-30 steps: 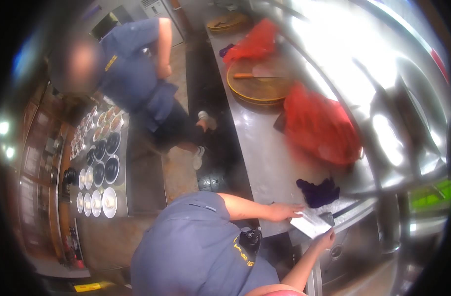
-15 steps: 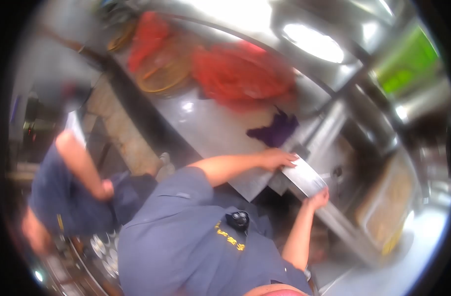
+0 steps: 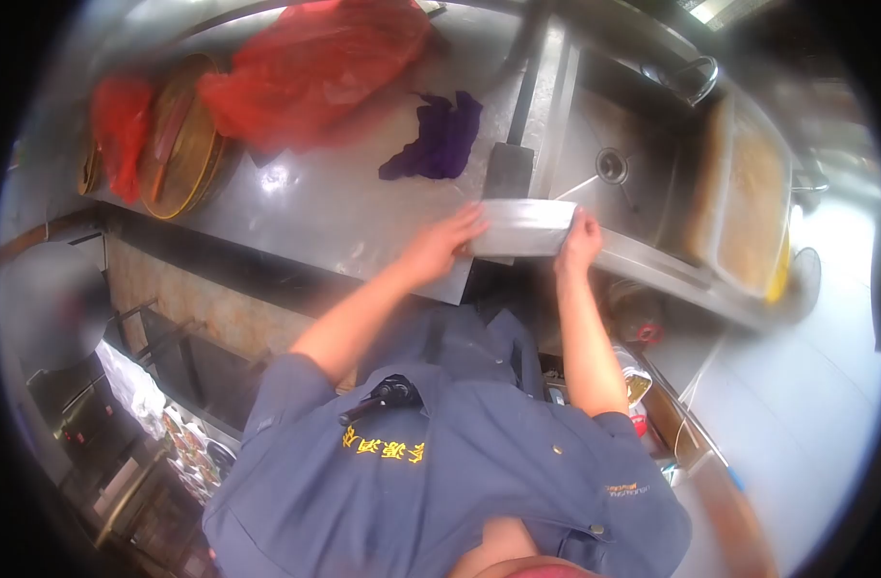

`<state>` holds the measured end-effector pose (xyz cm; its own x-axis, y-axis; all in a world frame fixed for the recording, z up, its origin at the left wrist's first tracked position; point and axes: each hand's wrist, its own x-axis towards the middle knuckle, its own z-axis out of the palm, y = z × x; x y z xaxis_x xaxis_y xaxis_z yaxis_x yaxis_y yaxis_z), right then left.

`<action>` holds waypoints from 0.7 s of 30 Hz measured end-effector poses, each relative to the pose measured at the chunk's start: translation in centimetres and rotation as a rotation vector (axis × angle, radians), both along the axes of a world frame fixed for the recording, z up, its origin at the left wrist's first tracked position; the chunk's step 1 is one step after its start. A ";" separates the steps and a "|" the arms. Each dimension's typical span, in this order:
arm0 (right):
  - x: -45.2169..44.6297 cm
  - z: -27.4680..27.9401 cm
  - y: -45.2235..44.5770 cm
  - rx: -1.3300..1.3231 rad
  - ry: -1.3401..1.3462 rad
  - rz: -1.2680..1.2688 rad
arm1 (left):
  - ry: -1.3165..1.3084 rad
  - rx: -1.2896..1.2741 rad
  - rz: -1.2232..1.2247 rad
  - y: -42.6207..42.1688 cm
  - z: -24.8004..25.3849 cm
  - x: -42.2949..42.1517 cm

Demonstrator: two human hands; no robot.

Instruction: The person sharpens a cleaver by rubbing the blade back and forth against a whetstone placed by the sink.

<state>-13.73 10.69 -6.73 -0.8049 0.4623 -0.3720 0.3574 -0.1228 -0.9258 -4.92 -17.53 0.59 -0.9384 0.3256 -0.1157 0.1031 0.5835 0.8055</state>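
Observation:
Between my two hands is a shiny silver-white rectangular tray (image 3: 523, 227), held level over the front edge of the steel counter, beside the sink. My left hand (image 3: 447, 241) grips its left end, fingers closed on the rim. At its right end my right hand (image 3: 580, 241) is closed on the side. What is inside the tray cannot be made out. A dark purple cloth or glove (image 3: 437, 138) lies crumpled on the steel counter (image 3: 335, 207) to the left, beyond my left hand.
To the right is a steel sink (image 3: 643, 193) with a drain (image 3: 611, 166). A large shallow container (image 3: 753, 197) of brownish contents stands beyond it. Red plastic bags (image 3: 315, 67) and a round wooden board or basket (image 3: 182, 140) sit on the counter's left. Pale floor (image 3: 787, 385) shows at right.
My view has turned, and the tray now lies level instead of slanting. Both hands stay on it. The other person at the left has gone out of view.

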 end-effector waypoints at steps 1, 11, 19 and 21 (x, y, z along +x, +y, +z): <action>1.9 0.4 -0.5 -0.007 -0.024 0.026 | -0.003 0.004 -0.004 0.1 1.0 2.4; -5.0 2.4 -8.7 0.107 0.049 0.243 | -0.024 -0.180 0.264 -1.6 1.9 3.5; -2.4 -0.5 -8.0 0.172 0.030 0.222 | -0.064 -0.281 0.220 -0.1 2.8 6.0; -4.9 1.4 -8.7 0.091 0.026 0.226 | -0.035 -0.258 0.202 -0.9 2.3 3.8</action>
<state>-18.62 1.95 -5.33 -0.9005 0.3003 -0.3146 0.3420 0.0423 -0.9387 -1.11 -18.44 2.89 -0.9752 0.0887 -0.2030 -0.0606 0.7745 0.6297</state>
